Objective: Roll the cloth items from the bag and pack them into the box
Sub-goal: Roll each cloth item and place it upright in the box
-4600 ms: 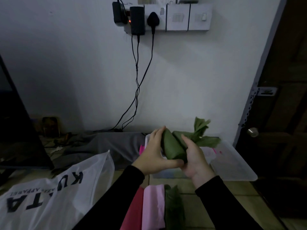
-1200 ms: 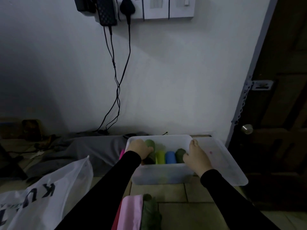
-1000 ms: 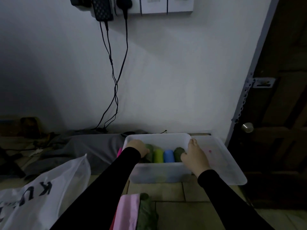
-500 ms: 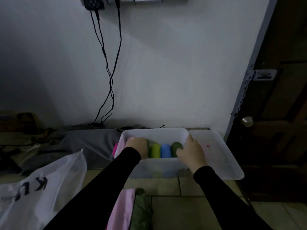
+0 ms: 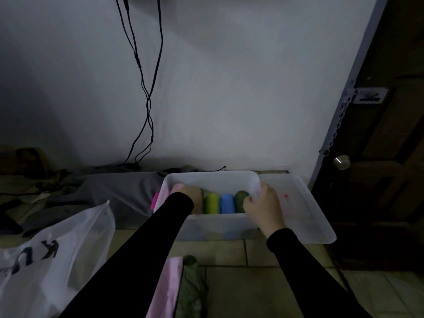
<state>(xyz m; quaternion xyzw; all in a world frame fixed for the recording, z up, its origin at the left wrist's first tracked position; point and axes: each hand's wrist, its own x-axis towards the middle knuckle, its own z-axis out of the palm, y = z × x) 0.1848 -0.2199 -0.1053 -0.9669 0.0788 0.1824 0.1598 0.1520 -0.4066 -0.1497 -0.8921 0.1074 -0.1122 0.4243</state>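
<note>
**Both hands in the box, rolls lined up between them**

Your right hand (image 5: pixel 263 208) has its fingers curled onto the dark green roll (image 5: pixel 241 198) at the right end of the row, thumb up along the box's right wall. Your left hand (image 5: pixel 189 193) is inside the box (image 5: pixel 211 180) at its left end; the sleeve hides its fingers, so you cannot tell their state. Between the hands sit a lime roll (image 5: pixel 211 203) and a blue roll (image 5: pixel 227 203), touching. The lid (image 5: pixel 305 216) lies against the box's right side. Pink cloth (image 5: pixel 168 285) and green cloth (image 5: pixel 191 288) lie on the floor tiles near you, the white bag (image 5: pixel 57 260) at your left. Cables (image 5: pixel 146 99) hang on the wall behind.
</note>
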